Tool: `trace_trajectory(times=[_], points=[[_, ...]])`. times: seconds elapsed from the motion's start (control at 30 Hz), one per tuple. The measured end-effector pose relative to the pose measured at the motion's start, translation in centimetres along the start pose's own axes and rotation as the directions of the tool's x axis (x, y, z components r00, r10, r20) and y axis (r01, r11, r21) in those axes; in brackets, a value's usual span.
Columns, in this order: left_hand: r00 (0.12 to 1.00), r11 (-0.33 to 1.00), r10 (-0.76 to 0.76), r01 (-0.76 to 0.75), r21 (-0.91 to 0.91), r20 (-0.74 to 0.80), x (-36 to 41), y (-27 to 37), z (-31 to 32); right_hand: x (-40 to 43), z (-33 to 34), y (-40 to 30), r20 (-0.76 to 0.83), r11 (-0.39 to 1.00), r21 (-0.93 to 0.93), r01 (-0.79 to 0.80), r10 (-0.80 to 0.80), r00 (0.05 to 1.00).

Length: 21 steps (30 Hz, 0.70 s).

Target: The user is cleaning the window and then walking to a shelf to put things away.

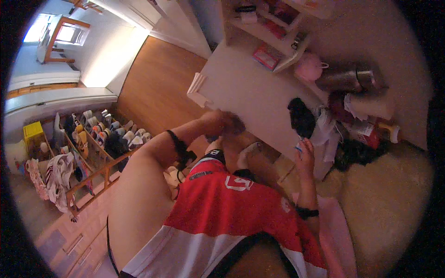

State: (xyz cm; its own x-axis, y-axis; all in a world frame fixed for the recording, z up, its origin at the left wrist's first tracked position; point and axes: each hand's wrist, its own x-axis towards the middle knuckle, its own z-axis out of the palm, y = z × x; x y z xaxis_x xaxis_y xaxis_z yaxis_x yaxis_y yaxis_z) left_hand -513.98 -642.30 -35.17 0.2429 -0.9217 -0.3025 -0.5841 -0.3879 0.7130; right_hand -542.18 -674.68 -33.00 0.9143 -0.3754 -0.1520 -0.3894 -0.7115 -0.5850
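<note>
My left hand is raised over the near left edge of a pale desk. It is motion-blurred, and a dark patch at its fingers cannot be made out. On the desk's right part, my right hand pinches the lower end of a black, cloth-like item. A small blue thing shows at its fingers. Black straps circle both my forearms, and a small dark box sits on the left one. Crumpled white material lies just right of the black item.
A shelf unit stands at the desk's back, near a pink rounded object and a metal tumbler. A wooden-framed rack with clothes is at the left, beside a yellow box. Wooden floor runs beyond the desk.
</note>
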Motion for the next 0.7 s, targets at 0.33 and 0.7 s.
trace_trajectory(times=[0.33, 0.7], points=[[0.668, 0.680, -0.471, 0.691, 0.245, -0.576, 13.7, -7.6, -2.0, 0.6, -0.4, -6.9, 0.068, 0.979, 0.044, -0.201, 0.198, 0.978], [0.844, 0.868, 0.494, -0.493, -0.057, 0.210, 14.0, -2.6, 4.3, 0.9, 1.2, -7.7, 0.100, 0.999, 0.030, 0.022, -0.025, 0.995]])
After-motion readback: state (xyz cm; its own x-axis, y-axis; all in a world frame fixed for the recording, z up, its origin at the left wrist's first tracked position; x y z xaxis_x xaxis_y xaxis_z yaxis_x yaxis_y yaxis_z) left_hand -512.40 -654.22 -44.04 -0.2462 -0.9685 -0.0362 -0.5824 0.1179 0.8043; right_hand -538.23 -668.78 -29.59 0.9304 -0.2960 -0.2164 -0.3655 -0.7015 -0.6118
